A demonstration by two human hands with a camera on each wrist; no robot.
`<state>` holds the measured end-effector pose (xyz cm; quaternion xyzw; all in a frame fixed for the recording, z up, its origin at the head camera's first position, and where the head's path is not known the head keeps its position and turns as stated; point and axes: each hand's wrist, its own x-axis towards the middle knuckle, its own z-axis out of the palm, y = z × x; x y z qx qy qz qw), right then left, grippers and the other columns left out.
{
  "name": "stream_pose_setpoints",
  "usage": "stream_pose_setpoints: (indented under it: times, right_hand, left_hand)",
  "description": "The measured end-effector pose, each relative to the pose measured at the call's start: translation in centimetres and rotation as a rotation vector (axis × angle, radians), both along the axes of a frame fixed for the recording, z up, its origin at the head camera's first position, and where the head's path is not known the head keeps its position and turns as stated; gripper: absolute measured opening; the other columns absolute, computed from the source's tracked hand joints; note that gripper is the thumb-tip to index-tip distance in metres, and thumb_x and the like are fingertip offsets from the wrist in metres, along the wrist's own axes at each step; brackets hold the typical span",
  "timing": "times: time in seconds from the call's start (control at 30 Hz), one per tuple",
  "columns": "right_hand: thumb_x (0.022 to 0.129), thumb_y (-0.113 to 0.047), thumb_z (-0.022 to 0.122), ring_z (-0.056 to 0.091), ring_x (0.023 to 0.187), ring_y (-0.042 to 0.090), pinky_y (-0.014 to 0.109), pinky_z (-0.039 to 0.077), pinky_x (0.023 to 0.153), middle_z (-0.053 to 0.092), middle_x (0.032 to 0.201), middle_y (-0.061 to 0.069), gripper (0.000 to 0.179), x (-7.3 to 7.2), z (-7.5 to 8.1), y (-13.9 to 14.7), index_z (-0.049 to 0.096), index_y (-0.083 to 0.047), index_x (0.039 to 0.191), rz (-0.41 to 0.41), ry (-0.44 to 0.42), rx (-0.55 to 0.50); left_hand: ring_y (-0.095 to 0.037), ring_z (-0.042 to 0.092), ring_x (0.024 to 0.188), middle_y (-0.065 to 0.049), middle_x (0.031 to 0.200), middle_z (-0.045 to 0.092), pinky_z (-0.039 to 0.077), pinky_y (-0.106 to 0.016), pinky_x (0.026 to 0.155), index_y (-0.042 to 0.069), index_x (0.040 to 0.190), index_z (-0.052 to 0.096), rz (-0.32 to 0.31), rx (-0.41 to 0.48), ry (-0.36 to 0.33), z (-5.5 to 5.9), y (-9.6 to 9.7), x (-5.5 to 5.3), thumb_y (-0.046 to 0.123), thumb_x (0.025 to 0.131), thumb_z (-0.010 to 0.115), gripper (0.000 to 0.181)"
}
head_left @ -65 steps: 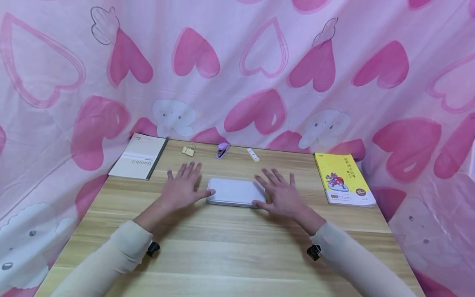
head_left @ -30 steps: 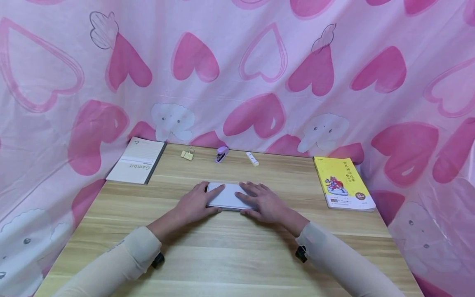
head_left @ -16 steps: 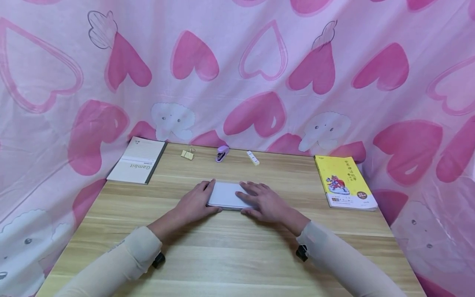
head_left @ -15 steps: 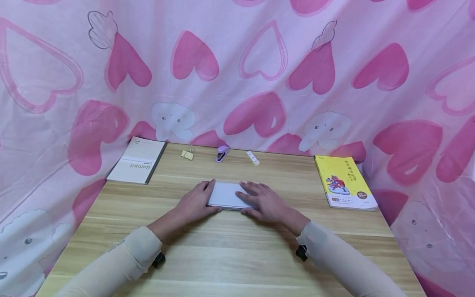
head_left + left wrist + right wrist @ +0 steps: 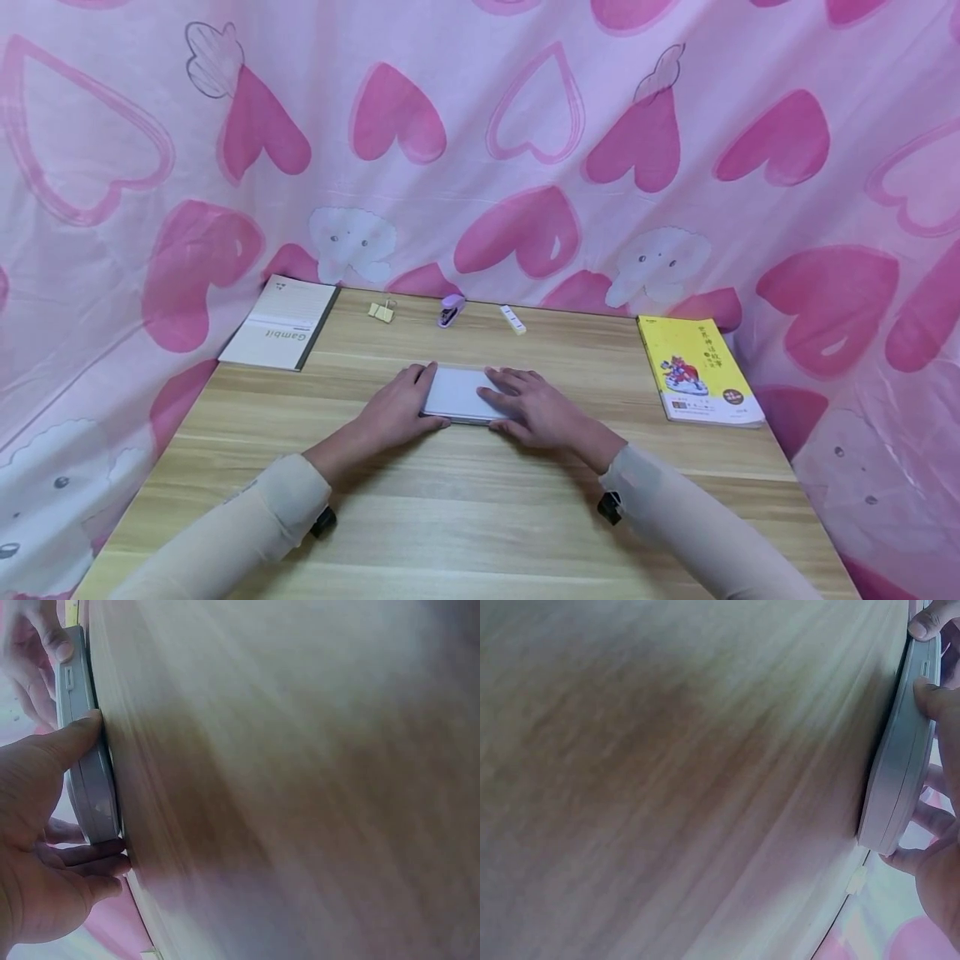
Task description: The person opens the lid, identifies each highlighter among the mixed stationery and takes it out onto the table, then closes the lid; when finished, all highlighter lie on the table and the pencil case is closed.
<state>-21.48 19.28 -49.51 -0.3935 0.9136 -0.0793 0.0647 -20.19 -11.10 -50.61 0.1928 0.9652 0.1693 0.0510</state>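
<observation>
A flat white case with rounded corners and grey sides lies on the table between my two hands. My left hand grips its left end, thumb on the near side and fingers round the end. From the right, my right hand holds the other end, its thumb on the near side and some fingers spread over the lid. In the left wrist view the case's grey side has a seam and a small slot. The right wrist view shows the same grey case side close along the tabletop.
Along the back edge of the wooden table are a binder clip, a purple stapler and a small white strip with dark marks. A notebook lies at left, a yellow book at right. A heart-patterned curtain hangs behind.
Both hands were spread at the case's ends, then closed in round it. The left index finger has drawn back from the lid to its left edge. The case stays in place.
</observation>
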Motion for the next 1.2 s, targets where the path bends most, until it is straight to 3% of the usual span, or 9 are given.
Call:
stream_pose_setpoints:
  times: [0.27, 0.4, 0.57, 0.63, 0.77, 0.87, 1.0, 1.1, 1.2]
  right_hand:
    - [0.114, -0.052, 0.057, 0.038, 0.167, 0.028, 0.056, 0.039, 0.133, 0.039, 0.180, -0.006, 0.061, -0.7, 1.0, 0.2, 0.041, -0.038, 0.171, -0.047, -0.093, -0.072]
    - [0.115, -0.046, 0.057, 0.042, 0.165, 0.029, 0.057, 0.040, 0.132, 0.044, 0.178, -0.002, 0.056, -1.4, 1.8, 0.5, 0.048, -0.034, 0.169, -0.048, -0.188, -0.149]
    - [0.118, -0.038, 0.052, 0.051, 0.159, 0.031, 0.059, 0.042, 0.130, 0.054, 0.171, 0.005, 0.050, -2.6, 2.4, 0.9, 0.053, -0.025, 0.166, -0.041, -0.279, -0.243]
    - [0.119, -0.038, 0.050, 0.057, 0.154, 0.030, 0.059, 0.044, 0.129, 0.061, 0.164, 0.006, 0.049, -3.1, 2.5, 0.9, 0.056, -0.020, 0.164, -0.071, -0.326, -0.300]
    - [0.117, -0.040, 0.055, 0.066, 0.143, 0.026, 0.059, 0.049, 0.125, 0.072, 0.151, 0.003, 0.046, -3.6, 2.1, 0.7, 0.065, -0.021, 0.157, -0.241, -0.406, -0.441]
    - [0.113, -0.034, 0.064, 0.069, 0.137, 0.028, 0.060, 0.053, 0.120, 0.076, 0.143, 0.005, 0.039, -3.7, 1.6, 0.1, 0.072, -0.018, 0.148, -0.386, -0.319, -0.571]
    - [0.107, -0.020, 0.076, 0.071, 0.119, 0.032, 0.053, 0.059, 0.107, 0.075, 0.121, 0.010, 0.022, -3.9, 0.8, -1.1, 0.079, -0.009, 0.125, -0.484, -0.023, -0.724]
    - [0.102, -0.011, 0.081, 0.063, 0.106, 0.032, 0.044, 0.056, 0.091, 0.066, 0.109, 0.012, 0.012, -4.1, 0.5, -1.5, 0.082, -0.008, 0.113, -0.502, 0.211, -0.711]
    - [0.098, 0.003, 0.078, 0.054, 0.105, 0.030, 0.039, 0.052, 0.084, 0.058, 0.110, 0.011, 0.027, -4.2, 0.7, -1.4, 0.086, -0.010, 0.120, -0.493, 0.352, -0.621]
  left_hand:
    - [-0.041, 0.058, 0.146, -0.030, 0.162, 0.052, 0.053, -0.055, 0.121, 0.002, 0.172, 0.032, 0.018, 0.055, -0.025, 0.4, 0.0, -0.4, 0.051, 0.093, 0.090, 0.110]
    - [-0.043, 0.059, 0.146, -0.031, 0.163, 0.053, 0.053, -0.057, 0.120, 0.007, 0.178, 0.016, 0.056, 0.103, -0.039, 0.1, 0.0, -0.5, 0.051, 0.089, 0.093, 0.125]
    - [-0.040, 0.071, 0.126, -0.030, 0.145, 0.067, 0.060, -0.054, 0.110, 0.007, 0.178, -0.003, 0.125, 0.154, -0.020, -0.3, 0.1, -0.3, 0.050, 0.080, 0.099, 0.148]
    - [-0.037, 0.072, 0.118, -0.029, 0.140, 0.069, 0.061, -0.054, 0.106, 0.006, 0.177, -0.007, 0.147, 0.160, -0.031, -0.4, 0.3, -0.2, 0.050, 0.079, 0.100, 0.151]
    - [-0.037, 0.070, 0.120, -0.030, 0.145, 0.066, 0.059, -0.054, 0.110, 0.004, 0.177, -0.007, 0.172, 0.175, -0.065, -0.6, 0.6, 0.3, 0.049, 0.081, 0.099, 0.150]
    - [-0.040, 0.068, 0.128, -0.028, 0.150, 0.065, 0.057, -0.056, 0.115, 0.002, 0.177, -0.003, 0.180, 0.180, -0.080, -0.9, 0.4, 0.7, 0.047, 0.082, 0.099, 0.146]
    - [-0.051, 0.056, 0.148, -0.022, 0.159, 0.062, 0.051, -0.061, 0.121, 0.001, 0.177, -0.001, 0.191, 0.166, -0.084, -1.1, -0.1, 0.9, 0.048, 0.084, 0.098, 0.144]
    - [-0.056, 0.046, 0.155, -0.021, 0.163, 0.059, 0.046, -0.063, 0.125, 0.001, 0.177, -0.001, 0.186, 0.161, -0.080, -1.0, -0.2, 0.8, 0.049, 0.085, 0.097, 0.143]
    - [-0.052, 0.052, 0.152, -0.024, 0.159, 0.061, 0.037, -0.062, 0.132, -0.003, 0.176, 0.002, 0.153, 0.163, -0.047, -0.8, -0.1, 0.5, 0.048, 0.084, 0.097, 0.141]
